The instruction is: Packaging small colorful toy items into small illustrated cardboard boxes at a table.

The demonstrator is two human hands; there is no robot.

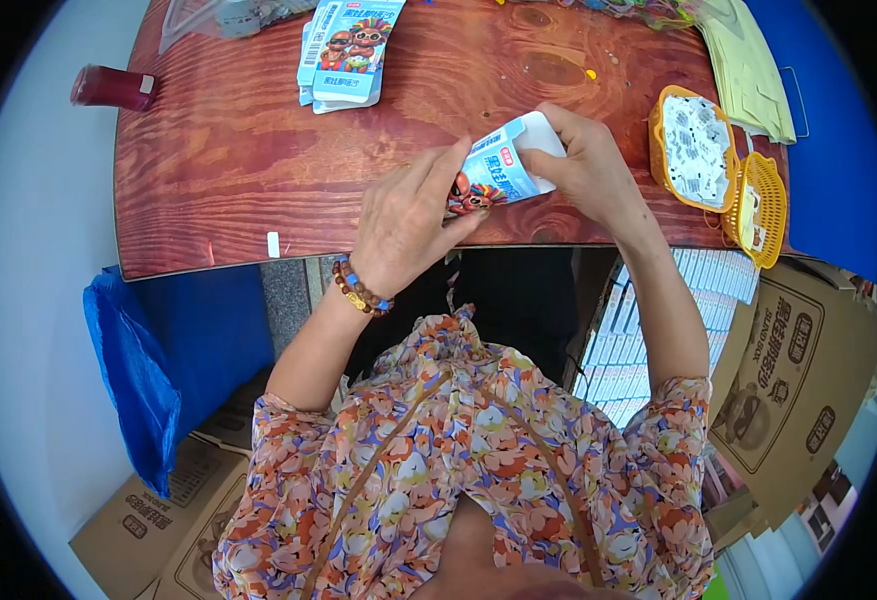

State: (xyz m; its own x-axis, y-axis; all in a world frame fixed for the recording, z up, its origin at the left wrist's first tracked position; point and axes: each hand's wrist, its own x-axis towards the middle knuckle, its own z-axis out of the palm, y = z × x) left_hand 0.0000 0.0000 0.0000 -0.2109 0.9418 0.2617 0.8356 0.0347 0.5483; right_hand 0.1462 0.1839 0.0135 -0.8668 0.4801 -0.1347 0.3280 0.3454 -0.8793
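Note:
Between my two hands is a small light-blue printed carton (499, 168) with a cartoon figure on its front, tilted just above the table's near edge. My left hand (409, 205), with a beaded bracelet at the wrist, grips its lower left end. At the upper right end, my right hand (591, 165) has its thumb and fingers on the white flap. Whether anything is inside the carton cannot be seen. A stack of flat cartons of the same print (349, 55) lies farther back on the table, left of centre.
Red-brown wooden table (229, 150). A dark red jar (116, 88) lies at the left. At the right are a yellow basket of small white packets (675, 95) and a second yellow basket (777, 215). Below stand packed blue-white boxes (704, 275) and a brown cardboard box (799, 360).

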